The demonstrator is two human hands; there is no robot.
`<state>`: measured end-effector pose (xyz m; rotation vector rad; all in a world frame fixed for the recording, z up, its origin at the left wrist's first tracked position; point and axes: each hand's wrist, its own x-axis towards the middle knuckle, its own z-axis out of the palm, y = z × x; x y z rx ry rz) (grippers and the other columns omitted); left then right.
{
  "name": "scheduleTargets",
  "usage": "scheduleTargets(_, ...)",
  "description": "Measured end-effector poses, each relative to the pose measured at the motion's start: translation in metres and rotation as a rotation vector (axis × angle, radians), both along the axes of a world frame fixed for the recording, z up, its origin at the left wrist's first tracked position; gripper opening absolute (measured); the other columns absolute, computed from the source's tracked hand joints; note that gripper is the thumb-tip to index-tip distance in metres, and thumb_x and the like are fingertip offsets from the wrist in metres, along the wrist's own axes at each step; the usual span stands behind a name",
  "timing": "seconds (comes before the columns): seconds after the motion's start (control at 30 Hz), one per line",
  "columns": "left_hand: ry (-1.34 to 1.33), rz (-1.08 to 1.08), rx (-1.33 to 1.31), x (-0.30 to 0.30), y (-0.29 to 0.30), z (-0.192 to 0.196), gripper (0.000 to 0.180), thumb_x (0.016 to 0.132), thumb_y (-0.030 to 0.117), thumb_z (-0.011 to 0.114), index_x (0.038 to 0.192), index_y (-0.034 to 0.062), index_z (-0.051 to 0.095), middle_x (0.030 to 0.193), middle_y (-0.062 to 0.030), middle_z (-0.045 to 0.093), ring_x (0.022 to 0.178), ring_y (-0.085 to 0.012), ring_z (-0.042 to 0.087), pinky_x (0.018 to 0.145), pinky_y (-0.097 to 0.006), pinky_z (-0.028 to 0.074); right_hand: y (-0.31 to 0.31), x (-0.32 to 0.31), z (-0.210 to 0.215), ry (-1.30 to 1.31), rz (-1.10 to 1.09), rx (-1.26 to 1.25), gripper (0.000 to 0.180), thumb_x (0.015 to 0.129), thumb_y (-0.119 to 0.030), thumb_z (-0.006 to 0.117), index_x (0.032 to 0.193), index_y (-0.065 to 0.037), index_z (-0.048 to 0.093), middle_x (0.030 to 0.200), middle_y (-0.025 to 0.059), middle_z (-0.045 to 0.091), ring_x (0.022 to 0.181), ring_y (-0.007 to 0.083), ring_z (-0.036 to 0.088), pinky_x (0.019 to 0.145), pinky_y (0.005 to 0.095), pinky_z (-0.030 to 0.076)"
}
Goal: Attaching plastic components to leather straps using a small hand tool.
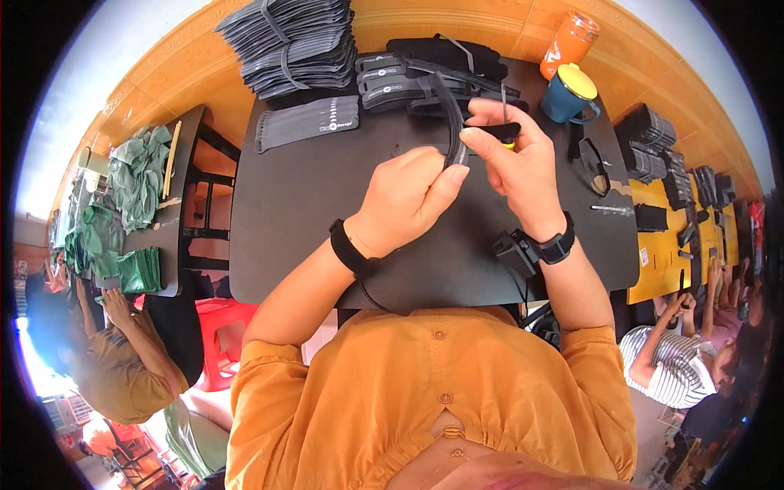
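Observation:
My left hand (408,196) is closed around the lower end of a black fabric strip (451,106), which stands up and bends over at its top. Just right of it, my right hand (523,167) grips a small tool with black and yellow parts (500,130); its kind is unclear, partly covered by my fingers. The right thumb points at the strip, close to my left fingers. Beyond both hands lie bundles of dark grey flat pieces with pale print (384,84). A similar flat stack (307,125) rests further left, in front of a tall banded pile (286,45).
At the far right of the dark table (310,220) stand a blue mug with a yellow lid (570,94) and an orange bottle (569,45). A black looped strap (591,167) lies nearer. People work at side tables; green cloth (135,180) covers the left one.

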<state>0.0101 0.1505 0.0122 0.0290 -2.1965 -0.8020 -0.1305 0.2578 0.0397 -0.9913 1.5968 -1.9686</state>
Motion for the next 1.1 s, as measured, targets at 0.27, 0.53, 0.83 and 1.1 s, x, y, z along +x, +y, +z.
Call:
scheduleTargets(0.27, -0.115, -0.031, 0.088, 0.037, 0.009, 0.012, 0.03, 0.096, 0.013, 0.053, 0.069, 0.0014, 0.057, 0.061, -0.0076, 0.057, 0.054, -0.0198, 0.058, 0.052, -0.031, 0.045, 0.021, -0.044, 0.029, 0.003, -0.228, -0.077, 0.017, 0.091, -0.022, 0.071, 0.093, -0.005, 0.068, 0.053, -0.0037, 0.05, 0.042, 0.003, 0.041, 0.04, 0.0193, 0.028)
scheduleTargets(0.53, -0.514, -0.103, 0.42, 0.033, 0.016, 0.006, 0.03, 0.091, 0.02, 0.065, 0.107, -0.0054, 0.062, 0.089, -0.0131, 0.067, 0.078, -0.0181, 0.065, 0.07, -0.029, 0.053, 0.037, -0.028, 0.031, 0.14, 0.115, 0.112, 0.017, 0.095, -0.019, 0.067, 0.094, -0.005, 0.057, 0.071, 0.0005, 0.059, 0.044, 0.0037, 0.048, 0.039, 0.0198, 0.035)
scheduleTargets(0.83, -0.394, -0.452, 1.271, -0.009, 0.017, 0.008, 0.029, 0.101, 0.019, 0.051, 0.122, -0.0009, 0.049, 0.094, -0.0071, 0.06, 0.077, -0.0145, 0.059, 0.068, -0.028, 0.049, 0.043, -0.003, 0.023, 0.18, 0.076, 0.133, 0.017, 0.091, -0.016, 0.071, 0.093, -0.003, 0.062, 0.07, 0.0026, 0.065, 0.046, 0.004, 0.051, 0.041, 0.0195, 0.038)
scheduleTargets(1.1, -0.545, -0.121, 0.236, 0.038, 0.001, -0.004, 0.033, 0.104, 0.03, 0.047, 0.089, 0.0015, 0.051, 0.069, -0.012, 0.054, 0.061, -0.0267, 0.055, 0.059, -0.037, 0.045, 0.074, -0.083, 0.031, 0.139, -0.374, -0.098, 0.024, 0.093, -0.025, 0.069, 0.096, -0.002, 0.061, 0.068, 0.006, 0.064, 0.042, 0.0051, 0.047, 0.039, 0.0201, 0.034)
